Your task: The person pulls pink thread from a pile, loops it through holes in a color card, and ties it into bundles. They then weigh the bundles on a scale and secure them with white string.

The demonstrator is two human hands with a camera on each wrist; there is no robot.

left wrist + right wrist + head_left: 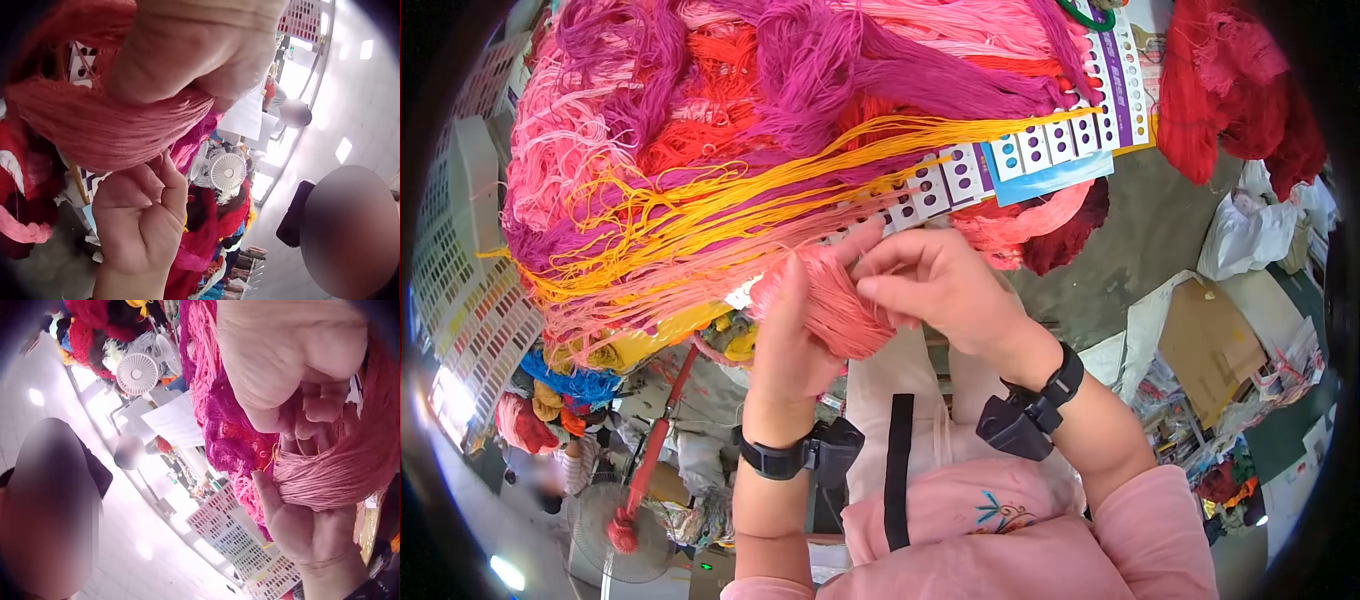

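My left hand (778, 350) holds a coral-pink skein of thread (846, 312), which passes between the upright thumb and the fingers. In the right wrist view, the skein (331, 478) lies across that palm, hiding part of the fingers. My right hand (955, 290) is at the skein's right side, thumb and fingertips together, pinching at its strands. The left wrist view has these fingertips (164, 167) right at the skein's lower edge. Just beyond the hands, loose salmon strands (700, 285) and yellow strands (800, 155) stretch toward punched white cards (930, 190).
Purple thread (805, 60), red thread (710, 110) and pink thread heap over the work surface ahead. Dark red hanks (1215, 95) hang at the right. A standing fan (622, 530) is at lower left, and cardboard (1210, 335) lies at right. Another person (550, 475) is at far left.
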